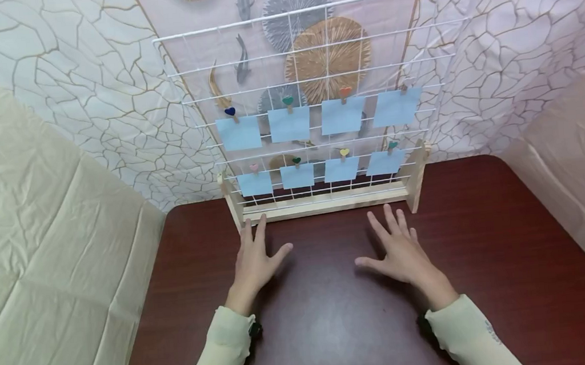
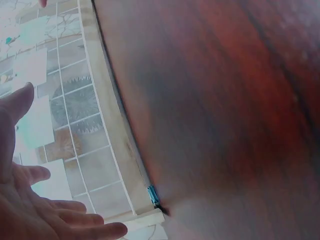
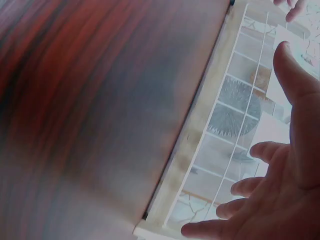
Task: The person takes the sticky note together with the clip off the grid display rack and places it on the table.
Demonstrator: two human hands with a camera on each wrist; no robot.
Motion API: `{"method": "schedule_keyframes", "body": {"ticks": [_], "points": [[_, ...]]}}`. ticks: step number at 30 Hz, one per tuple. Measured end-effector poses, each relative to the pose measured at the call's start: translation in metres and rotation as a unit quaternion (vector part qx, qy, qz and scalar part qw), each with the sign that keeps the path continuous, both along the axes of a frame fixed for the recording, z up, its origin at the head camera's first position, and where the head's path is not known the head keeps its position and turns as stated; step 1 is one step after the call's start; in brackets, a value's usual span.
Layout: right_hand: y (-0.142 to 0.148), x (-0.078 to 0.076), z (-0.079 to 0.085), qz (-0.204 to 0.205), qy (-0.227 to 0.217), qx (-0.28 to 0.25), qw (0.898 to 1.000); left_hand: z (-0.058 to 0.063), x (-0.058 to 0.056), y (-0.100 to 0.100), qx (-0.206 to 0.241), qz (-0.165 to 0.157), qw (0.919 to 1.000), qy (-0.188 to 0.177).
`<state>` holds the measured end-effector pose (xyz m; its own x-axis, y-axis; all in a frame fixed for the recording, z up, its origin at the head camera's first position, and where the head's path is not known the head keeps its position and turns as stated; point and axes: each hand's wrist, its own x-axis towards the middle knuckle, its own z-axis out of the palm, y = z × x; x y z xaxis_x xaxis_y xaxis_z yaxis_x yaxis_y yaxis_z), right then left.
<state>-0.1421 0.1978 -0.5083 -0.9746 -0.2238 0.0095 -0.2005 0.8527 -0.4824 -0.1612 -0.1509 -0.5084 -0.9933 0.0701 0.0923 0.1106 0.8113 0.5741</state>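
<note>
Both hands are empty, with fingers spread. My left hand (image 1: 255, 260) is over the table's left half, its fingertips near the rack's left wooden foot (image 1: 231, 204). On the other side, my right hand (image 1: 400, 253) spreads its fingers just in front of the wooden base (image 1: 325, 204). That base carries an upright white wire grid (image 1: 320, 6). Light blue cards hang on it in two rows, an upper one with this card (image 1: 238, 133) and a lower one with this card (image 1: 297, 176). Small heart-topped clips (image 1: 288, 100) in several colours hold them. Whether the hands touch the tabletop I cannot tell.
The dark red-brown table (image 1: 312, 295) has rounded far corners. Behind the rack hangs a patterned cloth (image 1: 98, 77) with gold crack lines. Beige padded panels stand at the left (image 1: 44, 236) and right (image 1: 574, 160). A small blue object (image 2: 153, 195) shows beside the base in the left wrist view.
</note>
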Motion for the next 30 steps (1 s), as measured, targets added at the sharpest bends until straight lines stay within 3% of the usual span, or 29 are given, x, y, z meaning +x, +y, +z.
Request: {"method": "schedule_keyframes", "body": {"ticks": [14, 23, 30], "points": [[-0.030, -0.007, 0.001, 0.034, -0.009, -0.039, 0.999, 0.002, -0.017, -0.007, 0.128, 0.004, 0.9912, 0.033], [-0.046, -0.010, -0.002, 0.056, -0.003, -0.052, 0.997, 0.003, -0.021, -0.009, 0.120, 0.016, 0.9923, 0.026], [-0.058, -0.014, -0.004, 0.074, -0.006, -0.060, 0.995, 0.005, -0.025, -0.007, 0.202, 0.019, 0.9788, 0.023]]}}
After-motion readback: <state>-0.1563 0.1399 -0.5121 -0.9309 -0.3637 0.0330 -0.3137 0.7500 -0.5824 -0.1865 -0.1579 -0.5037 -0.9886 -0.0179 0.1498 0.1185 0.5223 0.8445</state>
